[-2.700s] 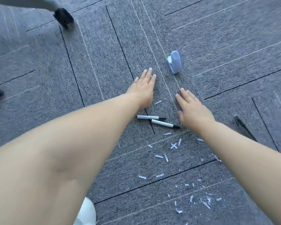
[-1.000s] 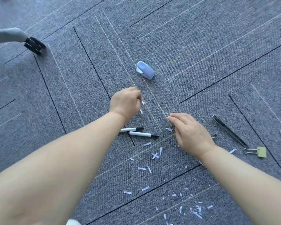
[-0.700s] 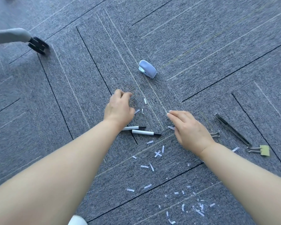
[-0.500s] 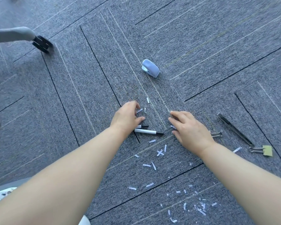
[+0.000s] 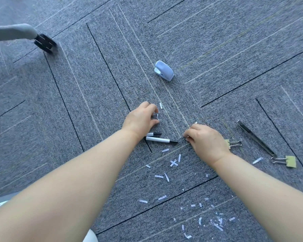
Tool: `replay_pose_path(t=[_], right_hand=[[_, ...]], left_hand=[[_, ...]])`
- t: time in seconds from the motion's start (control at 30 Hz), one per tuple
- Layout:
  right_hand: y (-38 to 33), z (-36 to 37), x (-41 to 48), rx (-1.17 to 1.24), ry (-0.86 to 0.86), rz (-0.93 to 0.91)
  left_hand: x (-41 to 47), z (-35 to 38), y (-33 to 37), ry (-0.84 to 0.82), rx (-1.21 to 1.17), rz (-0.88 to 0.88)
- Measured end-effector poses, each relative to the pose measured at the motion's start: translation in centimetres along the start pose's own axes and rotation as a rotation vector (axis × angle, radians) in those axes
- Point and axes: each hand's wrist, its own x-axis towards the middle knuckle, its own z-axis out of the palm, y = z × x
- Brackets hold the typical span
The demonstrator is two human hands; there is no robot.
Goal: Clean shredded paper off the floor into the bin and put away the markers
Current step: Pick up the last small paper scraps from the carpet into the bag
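Observation:
Two white markers [image 5: 158, 140] with black caps lie side by side on the grey carpet, just below my left hand [image 5: 141, 118]. That hand's fingers and thumb are curled, pinching a small paper shred [image 5: 157, 116]. Another shred [image 5: 160, 105] lies just beyond it. My right hand [image 5: 205, 139] is curled to the right of the marker tips, with a white shred [image 5: 196, 122] showing at its knuckles. Several more shreds [image 5: 173, 162] are scattered nearer to me, with a denser patch [image 5: 217, 222] at the lower right.
A light blue stapler [image 5: 164, 71] sits beyond the hands. Two binder clips [image 5: 234, 144] [image 5: 287, 161] and a long black clip bar [image 5: 255, 138] lie to the right. A chair caster [image 5: 45, 43] stands at the far left. A white rounded object [image 5: 90, 237] peeks in below.
My left hand swept back to the shreds above the markers and closed its fingers on one. My right hand's fingers curled in from flat. The view shifted slightly.

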Motion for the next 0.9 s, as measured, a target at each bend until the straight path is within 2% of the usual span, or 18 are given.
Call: replay_pose_path(t=[0.23, 0.33, 0.5, 0.6, 0.77, 0.9], right_hand=[[0.1, 0.2, 0.1, 0.042, 0.001, 0.02], [0.2, 0.3, 0.0, 0.035, 0.029, 0.011], [0.4, -0.1, 0.1, 0.01, 0.187, -0.023], [0.9, -0.2, 0.4, -0.018, 0.231, 0.029], [1.0, -0.9, 0.8, -0.019, 0.122, 0.127], [0.9, -1.6, 1.5, 0.032, 0.119, 0.233]], left_hand=[[0.8, -0.4, 0.4, -0.061, 0.039, 0.05], [0.9, -0.8, 0.8, -0.032, -0.005, 0.026], [1.6, -0.9, 0.7, -0.032, 0.058, 0.029], [1.8, -1.0, 0.5, -0.023, 0.059, 0.026], [2.0, -1.0, 0.6, -0.021, 0.135, 0.043], [1.7, 0.2, 0.8, 0.0, 0.266, 0.099]])
